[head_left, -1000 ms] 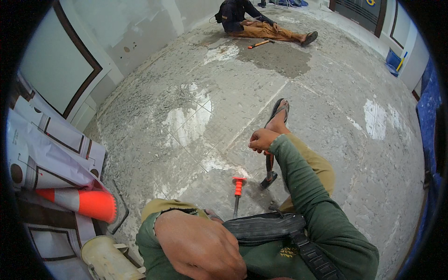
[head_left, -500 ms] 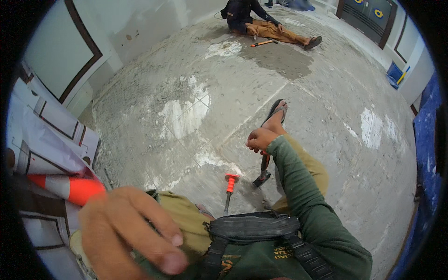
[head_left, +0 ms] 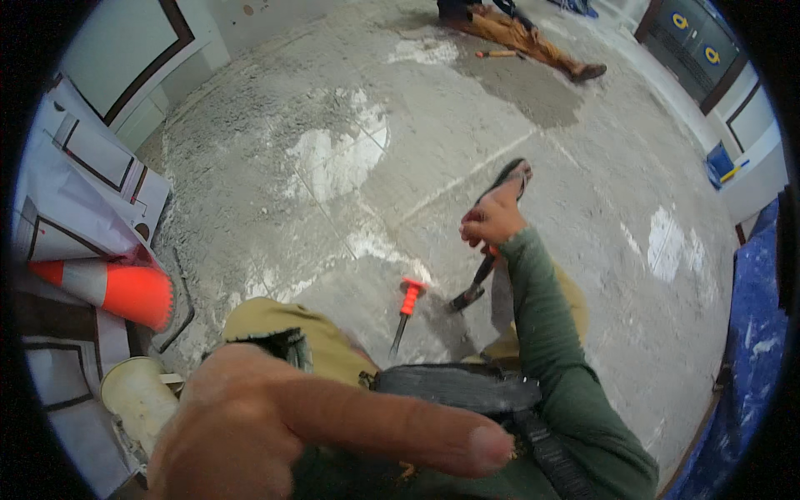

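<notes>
Close in the foreground, my left hand point(head_left: 275, 417) is raised with the index finger stretched out to the right. It holds nothing that I can see; its other fingers are mostly out of sight. Over my bent right leg, my right hand point(head_left: 493, 227) is closed around the orange-and-black handle end of a hammer point(head_left: 478, 283), whose head points down at the floor. Just left of the hammer, a cold chisel point(head_left: 408, 304) with an orange hand guard lies on the concrete between my legs, its dark tip toward me.
Beside the left sheeting, an orange-and-white traffic cone point(head_left: 125, 290) lies on its side, near a dark bent bar point(head_left: 185, 300) and a cream bucket point(head_left: 137, 396). A person point(head_left: 508, 35) sits ahead, with another hammer point(head_left: 498, 54) nearby. Blue tarpaulin point(head_left: 750, 325) hangs right.
My left hand has swung right and its index finger has straightened. The view has tilted downward. My right hand has shifted slightly right, and the hammer handle leans further right.
</notes>
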A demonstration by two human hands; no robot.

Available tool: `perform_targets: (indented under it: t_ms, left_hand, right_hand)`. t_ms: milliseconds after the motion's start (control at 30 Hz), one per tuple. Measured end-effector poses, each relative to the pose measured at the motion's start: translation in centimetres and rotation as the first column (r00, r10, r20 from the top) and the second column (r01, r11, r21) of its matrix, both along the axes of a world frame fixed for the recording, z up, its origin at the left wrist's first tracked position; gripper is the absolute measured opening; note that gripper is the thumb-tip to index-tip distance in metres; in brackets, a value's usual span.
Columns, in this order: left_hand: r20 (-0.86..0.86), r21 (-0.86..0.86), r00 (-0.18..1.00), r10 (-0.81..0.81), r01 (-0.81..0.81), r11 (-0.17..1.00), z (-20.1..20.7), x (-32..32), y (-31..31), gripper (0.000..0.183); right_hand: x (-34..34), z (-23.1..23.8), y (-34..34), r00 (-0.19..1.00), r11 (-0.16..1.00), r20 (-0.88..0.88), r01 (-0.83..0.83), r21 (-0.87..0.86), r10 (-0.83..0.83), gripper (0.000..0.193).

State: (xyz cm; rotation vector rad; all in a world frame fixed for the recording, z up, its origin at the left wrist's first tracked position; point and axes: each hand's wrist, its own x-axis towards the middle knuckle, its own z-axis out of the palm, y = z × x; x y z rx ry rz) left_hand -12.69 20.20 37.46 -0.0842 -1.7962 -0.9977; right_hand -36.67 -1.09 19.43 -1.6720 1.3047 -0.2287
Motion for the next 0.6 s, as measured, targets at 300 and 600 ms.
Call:
perform_targets:
  t_ms: [300,600]
  left_hand:
    - [-0.076,-0.155,0.996,-0.052,0.04,0.987,-2.1,-1.2,-2.4,0.024]
    - [-0.058,-0.22,0.997,-0.048,0.034,0.975,-2.1,-0.2,-2.4,0.022]
  right_hand:
    - [-0.9,0.7,0.4,0.997,0.997,0.042,0.056,0.052,-0.058,0.03]
    - [-0.6,-1.2,0.4,0.989,0.992,0.121,0.076,0.097,-0.088,0.037]
